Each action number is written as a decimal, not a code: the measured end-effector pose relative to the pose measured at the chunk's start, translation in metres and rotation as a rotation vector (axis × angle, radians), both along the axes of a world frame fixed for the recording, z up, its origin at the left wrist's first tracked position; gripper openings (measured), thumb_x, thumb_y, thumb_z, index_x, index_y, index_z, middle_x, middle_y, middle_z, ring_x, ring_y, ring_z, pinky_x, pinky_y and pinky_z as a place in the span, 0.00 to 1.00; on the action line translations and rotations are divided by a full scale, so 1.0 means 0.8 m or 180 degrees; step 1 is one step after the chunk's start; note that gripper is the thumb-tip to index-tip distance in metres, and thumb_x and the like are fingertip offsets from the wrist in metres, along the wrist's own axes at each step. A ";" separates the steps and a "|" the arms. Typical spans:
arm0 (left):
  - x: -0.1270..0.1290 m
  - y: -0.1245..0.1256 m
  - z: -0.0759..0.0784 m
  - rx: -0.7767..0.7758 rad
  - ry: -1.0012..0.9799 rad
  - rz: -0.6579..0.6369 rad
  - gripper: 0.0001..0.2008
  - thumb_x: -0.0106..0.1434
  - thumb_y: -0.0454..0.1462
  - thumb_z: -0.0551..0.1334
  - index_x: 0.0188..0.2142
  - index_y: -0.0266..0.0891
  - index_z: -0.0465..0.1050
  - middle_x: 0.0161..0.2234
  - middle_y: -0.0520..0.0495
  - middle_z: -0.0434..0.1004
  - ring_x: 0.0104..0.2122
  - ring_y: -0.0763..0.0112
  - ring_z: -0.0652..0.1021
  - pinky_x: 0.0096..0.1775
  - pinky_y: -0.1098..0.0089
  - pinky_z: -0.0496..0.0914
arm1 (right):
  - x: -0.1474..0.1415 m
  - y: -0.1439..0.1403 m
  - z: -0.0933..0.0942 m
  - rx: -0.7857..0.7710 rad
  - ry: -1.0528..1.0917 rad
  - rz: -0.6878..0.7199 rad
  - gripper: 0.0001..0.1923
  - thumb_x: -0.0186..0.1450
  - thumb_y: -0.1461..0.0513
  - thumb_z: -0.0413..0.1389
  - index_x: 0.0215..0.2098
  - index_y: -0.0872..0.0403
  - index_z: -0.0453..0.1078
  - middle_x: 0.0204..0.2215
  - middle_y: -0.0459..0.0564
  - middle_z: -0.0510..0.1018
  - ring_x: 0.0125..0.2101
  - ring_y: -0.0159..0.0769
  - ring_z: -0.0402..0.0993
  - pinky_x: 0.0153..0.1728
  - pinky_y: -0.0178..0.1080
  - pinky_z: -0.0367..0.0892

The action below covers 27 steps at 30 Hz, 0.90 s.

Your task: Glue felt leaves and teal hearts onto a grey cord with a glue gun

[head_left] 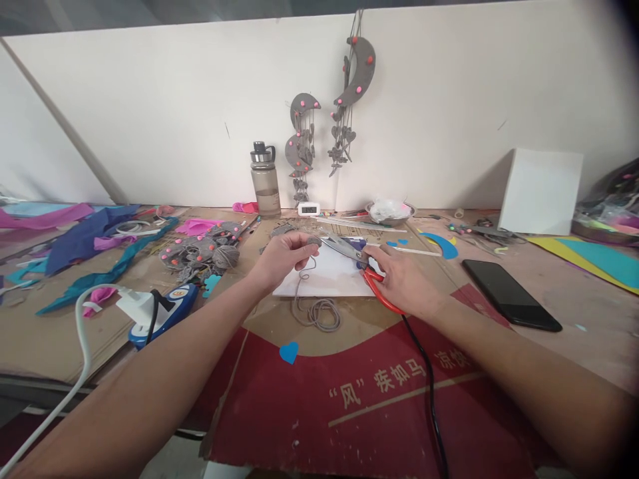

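My left hand (283, 258) pinches a small grey felt piece (313, 241) with a grey cord (315, 311) trailing from it down to a loose coil on the cardboard. My right hand (402, 279) grips red-handled scissors (352, 253), whose metal blades point left toward the felt piece. Both hands hover above a white sheet (329, 276) at the middle of the table.
A black phone (509, 294) lies to the right, and a black cable (429, 392) runs toward me. A blue glue gun (164, 309) with a white plug sits left. Grey felt hearts (202, 253), coloured felt scraps, a water bottle (265, 179), a white box (542, 191) and hanging moon mobiles (349, 86) stand behind.
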<state>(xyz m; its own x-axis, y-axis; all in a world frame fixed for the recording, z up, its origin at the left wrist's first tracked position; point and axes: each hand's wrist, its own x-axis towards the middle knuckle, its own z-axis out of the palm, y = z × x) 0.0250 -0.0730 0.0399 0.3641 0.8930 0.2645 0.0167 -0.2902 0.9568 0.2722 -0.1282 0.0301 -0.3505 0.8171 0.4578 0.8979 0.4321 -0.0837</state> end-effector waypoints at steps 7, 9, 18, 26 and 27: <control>0.003 -0.002 0.000 -0.0163 -0.0141 -0.0189 0.09 0.54 0.39 0.66 0.32 0.34 0.74 0.26 0.50 0.73 0.19 0.82 0.63 0.23 0.74 0.56 | -0.001 -0.005 0.001 0.0051 -0.0151 0.0019 0.19 0.65 0.58 0.49 0.53 0.54 0.64 0.40 0.55 0.73 0.38 0.41 0.70 0.37 0.38 0.63; 0.004 -0.003 0.001 -0.0225 -0.0148 -0.0221 0.10 0.53 0.38 0.67 0.33 0.34 0.75 0.26 0.49 0.74 0.19 0.82 0.64 0.23 0.74 0.56 | -0.002 -0.005 0.001 0.0046 -0.0186 -0.0006 0.19 0.65 0.58 0.49 0.53 0.53 0.64 0.41 0.55 0.74 0.39 0.42 0.71 0.38 0.38 0.63; 0.001 -0.003 0.001 -0.0159 -0.0053 -0.0383 0.10 0.55 0.40 0.66 0.29 0.34 0.73 0.26 0.49 0.74 0.20 0.82 0.64 0.24 0.74 0.56 | -0.005 -0.011 0.005 0.0031 -0.0419 -0.0251 0.18 0.65 0.58 0.49 0.52 0.51 0.66 0.43 0.55 0.76 0.40 0.43 0.73 0.36 0.38 0.64; 0.000 -0.003 0.002 -0.0141 0.0039 -0.0361 0.10 0.54 0.41 0.66 0.28 0.35 0.74 0.24 0.50 0.72 0.20 0.81 0.63 0.24 0.73 0.57 | -0.003 -0.010 0.003 0.0118 -0.0636 -0.0328 0.20 0.65 0.56 0.49 0.53 0.51 0.66 0.43 0.55 0.77 0.38 0.43 0.74 0.32 0.38 0.62; 0.000 -0.003 0.002 -0.0148 0.0043 -0.0360 0.10 0.54 0.41 0.66 0.27 0.35 0.74 0.23 0.51 0.71 0.20 0.81 0.63 0.24 0.73 0.57 | -0.002 -0.009 0.003 0.0131 -0.0662 -0.0334 0.20 0.65 0.56 0.49 0.53 0.51 0.66 0.42 0.55 0.77 0.37 0.43 0.74 0.32 0.38 0.62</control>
<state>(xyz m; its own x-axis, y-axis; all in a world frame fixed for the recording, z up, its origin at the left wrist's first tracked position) 0.0252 -0.0754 0.0413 0.4664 0.8573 0.2181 -0.0008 -0.2462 0.9692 0.2703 -0.1357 0.0326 -0.3548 0.8362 0.4182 0.9342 0.3347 0.1234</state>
